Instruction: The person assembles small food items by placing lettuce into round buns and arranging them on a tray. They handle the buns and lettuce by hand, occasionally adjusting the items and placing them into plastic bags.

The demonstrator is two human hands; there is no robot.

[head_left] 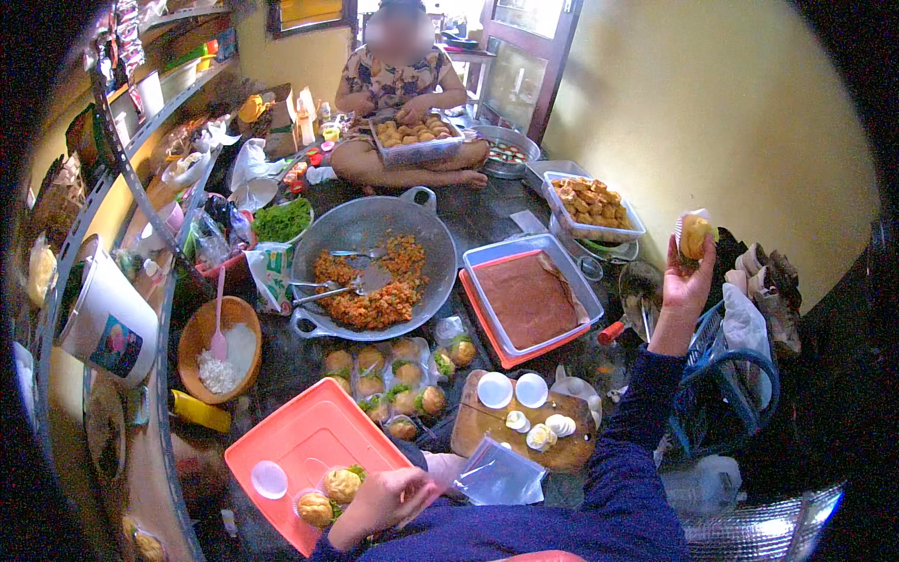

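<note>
My right hand [686,276] is raised out to the right and grips a small clear cup with a yellow fried food piece [695,234] in it. My left hand [384,499] rests low over the orange tray [290,445], fingers curled, touching a filled clear cup [342,484]; a second filled cup [315,509] and a loose round lid [269,479] lie beside it. Whether the left hand grips the cup is unclear. Several more filled cups [393,375] stand on the floor beyond the tray.
A big wok [375,229] of orange-red filling with spoons sits in the middle. A wooden board [478,431] carries lids and boiled egg halves. A grey tub [571,276] in an orange tray, a wooden bowl of rice [192,342], and a seated person [398,89] with a tray lie beyond.
</note>
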